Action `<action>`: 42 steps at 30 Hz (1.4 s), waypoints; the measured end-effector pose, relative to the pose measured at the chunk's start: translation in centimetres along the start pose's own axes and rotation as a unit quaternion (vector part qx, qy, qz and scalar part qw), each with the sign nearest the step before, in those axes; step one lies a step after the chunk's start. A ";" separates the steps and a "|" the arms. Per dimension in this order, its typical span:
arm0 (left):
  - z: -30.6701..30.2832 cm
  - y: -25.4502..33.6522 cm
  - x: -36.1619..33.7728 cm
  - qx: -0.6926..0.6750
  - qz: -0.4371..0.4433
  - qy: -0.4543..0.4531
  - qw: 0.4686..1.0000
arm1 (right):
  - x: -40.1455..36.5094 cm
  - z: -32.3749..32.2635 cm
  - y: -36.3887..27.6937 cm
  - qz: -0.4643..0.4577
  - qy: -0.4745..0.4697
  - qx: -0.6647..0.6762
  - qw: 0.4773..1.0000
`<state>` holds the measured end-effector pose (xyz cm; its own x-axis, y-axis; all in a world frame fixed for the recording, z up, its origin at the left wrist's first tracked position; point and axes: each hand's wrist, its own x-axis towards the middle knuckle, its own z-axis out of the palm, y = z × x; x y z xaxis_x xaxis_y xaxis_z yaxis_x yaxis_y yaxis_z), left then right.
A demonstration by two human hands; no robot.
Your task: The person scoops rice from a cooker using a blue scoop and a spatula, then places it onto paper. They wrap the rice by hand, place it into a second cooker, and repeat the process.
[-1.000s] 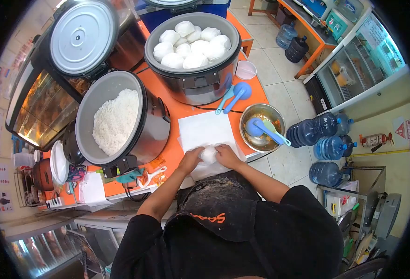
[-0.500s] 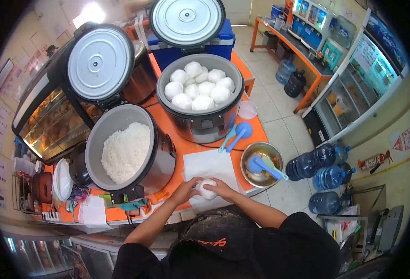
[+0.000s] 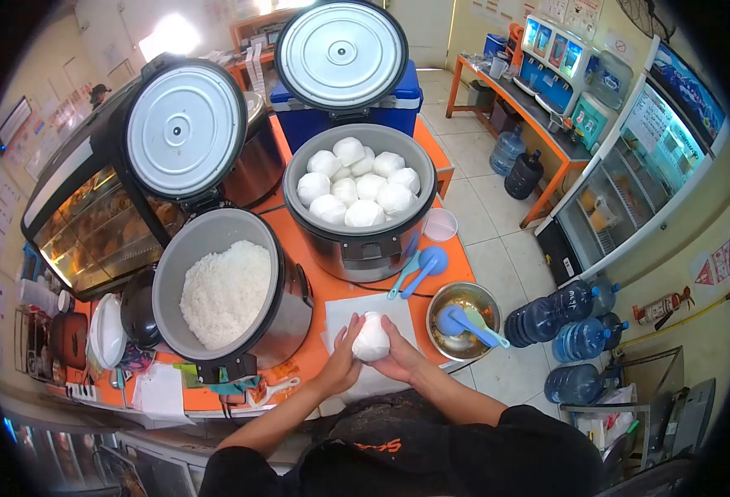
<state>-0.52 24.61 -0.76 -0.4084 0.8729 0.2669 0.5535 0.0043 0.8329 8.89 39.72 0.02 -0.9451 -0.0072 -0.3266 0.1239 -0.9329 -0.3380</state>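
Note:
Between my palms sits a rounded white wrapped bundle [image 3: 372,338], which looks like rice in paper. My left hand [image 3: 342,363] is pressed to its left side, and my right hand [image 3: 401,358] cups it from the right. Under and beyond my hands lie white paper sheets [image 3: 350,310] on the orange table. To the left stands an open rice cooker [image 3: 292,319] with loose white rice [image 3: 228,294] inside. Beyond the paper, a second open cooker [image 3: 357,258] is filled with several similar white bundles [image 3: 365,187].
A metal bowl [image 3: 464,356] holding blue and green scoops stands at the table's right edge. More scoops [image 3: 433,262] and a clear plastic cup [image 3: 440,224] lie behind it. Raised cooker lids [image 3: 184,132] stand at the back. Large water bottles [image 3: 552,310] sit on the floor to the right.
My hands have turned the bundle and opened wider around it, so more of its smooth white side shows. The camera view has tilted slightly upward.

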 end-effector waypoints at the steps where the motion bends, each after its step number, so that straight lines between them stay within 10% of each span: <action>1: -0.4 0.5 0.0 -0.047 -0.006 -0.034 0.998 | -0.2 0.0 -0.1 -0.008 0.002 -0.008 1.000; 8: -2.2 1.8 0.8 0.023 -0.048 -0.048 0.997 | 0.1 0.3 -4.2 -0.026 0.086 -0.213 0.973; 11: -1.6 0.8 1.1 -0.198 -0.099 0.106 0.969 | 2.4 2.7 -11.4 -0.133 0.078 -0.320 0.935; 14: -1.4 -0.9 0.5 -0.159 -0.232 0.061 0.958 | 5.8 9.0 -21.8 -0.218 0.151 -0.627 0.733; 20: 2.2 -7.7 -4.4 -0.037 -0.237 -0.030 0.970 | 23.3 9.1 -36.1 -0.255 0.158 -0.807 0.508; 31: 0.6 -10.4 -6.2 -0.033 -0.301 0.010 0.953 | 26.3 10.0 -33.3 -0.285 0.191 -0.915 0.213; 42: 5.2 -12.9 -2.4 0.049 -0.260 -0.060 0.962 | 27.2 5.7 -35.3 -0.350 0.103 -0.898 0.247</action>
<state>-2.91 24.95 -14.65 -0.5655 0.7900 -0.2369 0.3641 0.4969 0.7877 -22.94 70.39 8.07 -0.9122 0.1203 0.3917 0.0604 0.9850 -0.1618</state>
